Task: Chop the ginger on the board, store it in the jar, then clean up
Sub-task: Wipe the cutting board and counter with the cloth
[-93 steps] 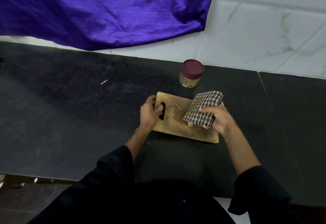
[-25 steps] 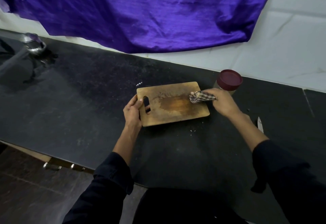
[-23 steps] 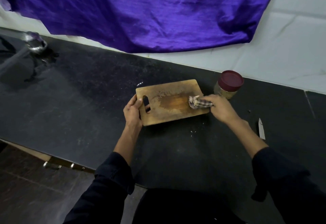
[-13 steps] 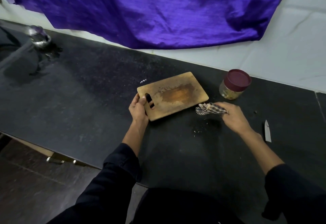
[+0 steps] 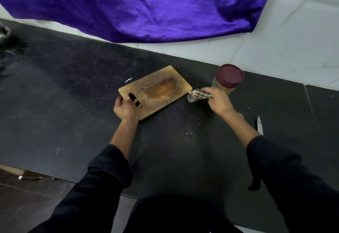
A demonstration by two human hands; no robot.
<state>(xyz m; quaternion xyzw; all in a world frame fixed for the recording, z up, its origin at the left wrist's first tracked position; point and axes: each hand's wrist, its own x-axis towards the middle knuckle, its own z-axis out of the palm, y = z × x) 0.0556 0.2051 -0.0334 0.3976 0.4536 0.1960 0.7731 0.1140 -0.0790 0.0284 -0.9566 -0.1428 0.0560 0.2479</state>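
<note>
A wooden cutting board (image 5: 161, 89) with a brown stain lies angled on the black counter (image 5: 73, 104). My left hand (image 5: 125, 109) grips its handle end, a finger through the slot. My right hand (image 5: 219, 102) holds a bunched checked cloth (image 5: 197, 95) on the counter, just off the board's right corner. A glass jar (image 5: 228, 79) with a maroon lid stands closed behind my right hand, with pale contents inside. A knife (image 5: 260, 125) lies on the counter to the right of my right forearm.
A purple cloth (image 5: 137, 7) hangs over the white tiled wall behind the counter. Small crumbs (image 5: 189, 133) lie on the counter near the front of the board. A dark object (image 5: 7, 36) sits at the far left edge. The counter's front edge runs along the lower left.
My right hand has taken the cloth off the board's surface onto the counter beside its right corner. The board has turned, its far end swinging back. My left hand stays on the handle.
</note>
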